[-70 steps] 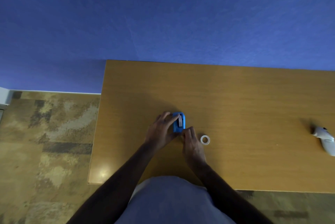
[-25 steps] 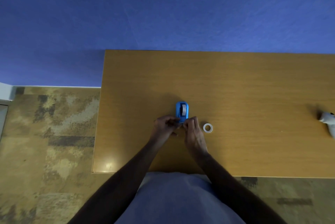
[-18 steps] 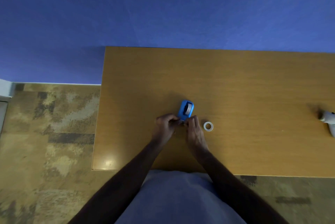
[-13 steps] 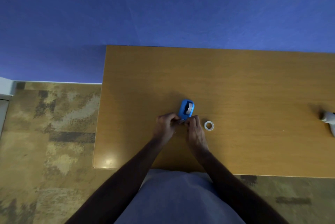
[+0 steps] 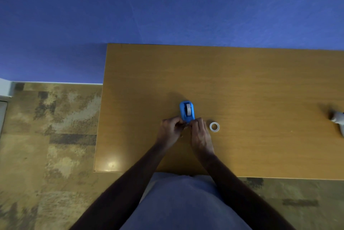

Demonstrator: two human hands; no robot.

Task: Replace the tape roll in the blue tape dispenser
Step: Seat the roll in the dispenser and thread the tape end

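The blue tape dispenser (image 5: 186, 111) stands on the wooden table (image 5: 242, 90), with a pale tape roll (image 5: 188, 109) seated in its middle. My left hand (image 5: 170, 130) and my right hand (image 5: 200, 132) meet at the dispenser's near end, fingertips pinched together there. What they pinch is too small to tell. A small white ring, a tape core or roll (image 5: 214, 127), lies flat on the table just right of my right hand.
A white handheld object (image 5: 337, 120) lies at the table's right edge, partly out of frame. The table's left edge drops to patterned carpet (image 5: 46, 136). A blue wall (image 5: 167, 6) stands behind the table.
Both hands slid from the dispenser's sides to its near end. The dispenser tilted briefly to the right, then came back straight.
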